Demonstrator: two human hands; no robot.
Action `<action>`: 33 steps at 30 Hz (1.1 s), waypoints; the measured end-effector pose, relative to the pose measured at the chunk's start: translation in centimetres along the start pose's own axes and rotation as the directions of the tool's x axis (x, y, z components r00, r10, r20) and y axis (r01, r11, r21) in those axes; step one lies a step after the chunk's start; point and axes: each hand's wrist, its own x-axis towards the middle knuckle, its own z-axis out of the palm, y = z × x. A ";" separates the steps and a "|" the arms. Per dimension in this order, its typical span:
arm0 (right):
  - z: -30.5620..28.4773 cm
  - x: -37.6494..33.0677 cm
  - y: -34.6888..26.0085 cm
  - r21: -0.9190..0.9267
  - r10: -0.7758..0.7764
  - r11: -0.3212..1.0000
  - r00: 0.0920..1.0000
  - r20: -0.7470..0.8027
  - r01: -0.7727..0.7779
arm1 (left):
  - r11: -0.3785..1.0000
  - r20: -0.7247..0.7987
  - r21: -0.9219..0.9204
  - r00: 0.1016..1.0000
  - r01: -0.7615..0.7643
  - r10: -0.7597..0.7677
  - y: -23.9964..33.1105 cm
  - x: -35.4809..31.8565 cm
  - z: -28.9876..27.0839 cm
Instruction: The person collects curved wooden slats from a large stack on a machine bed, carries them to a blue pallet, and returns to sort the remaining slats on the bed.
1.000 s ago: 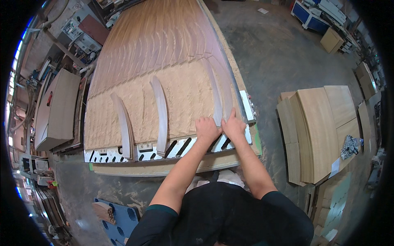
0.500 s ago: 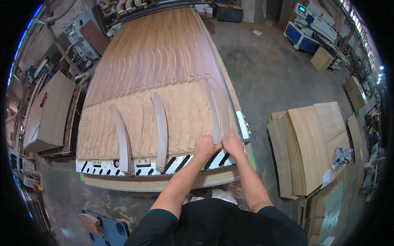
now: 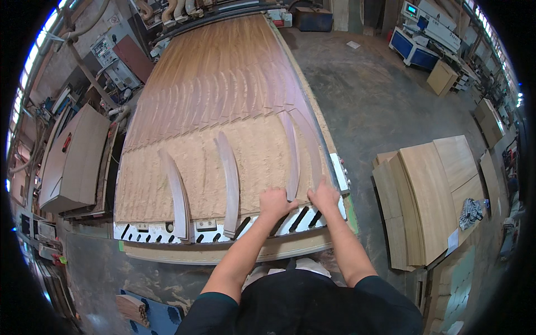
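My left hand [image 3: 276, 202] is closed at the near end of a curved, thin wooden strip [image 3: 292, 159], its thumb pointing right. Just to the right, my right hand [image 3: 325, 197] grips the near end of a second curved strip [image 3: 310, 142] along the table's right side. A gap lies between the two strips. Both rest on a rough tan wooden surface [image 3: 259, 151]. Further left, two small stacks of the same curved strips, a middle one [image 3: 229, 184] and a left one [image 3: 177, 195], overhang the white slotted front edge [image 3: 151, 234].
Rows of curved strips [image 3: 206, 100] cover the far part of the long table. Stacked curved boards [image 3: 427, 195] stand on the right, and more panels [image 3: 75, 156] on the left. A blue-and-white machine [image 3: 416, 47] is at the far right. A blue board [image 3: 159, 318] lies at the lower left.
My hands have moved apart from each other. The gap between the two strips at their near ends has widened. The whole view has shifted slightly.
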 end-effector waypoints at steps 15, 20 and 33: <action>1.3 0.3 1.2 -0.021 -0.055 0.998 0.993 -0.100 0.053 | 0.998 -0.147 0.063 0.989 -0.020 0.029 -0.7 -2.4 -1.0; -0.5 0.5 1.3 0.068 -0.115 0.991 0.992 -0.059 0.119 | 0.999 -0.167 0.010 0.985 -0.042 0.044 -0.6 -3.3 -1.4; -1.5 -3.4 0.7 0.151 0.045 0.988 0.986 -0.162 -0.020 | 0.999 -0.249 -0.005 0.968 -0.035 0.033 1.1 -1.4 2.0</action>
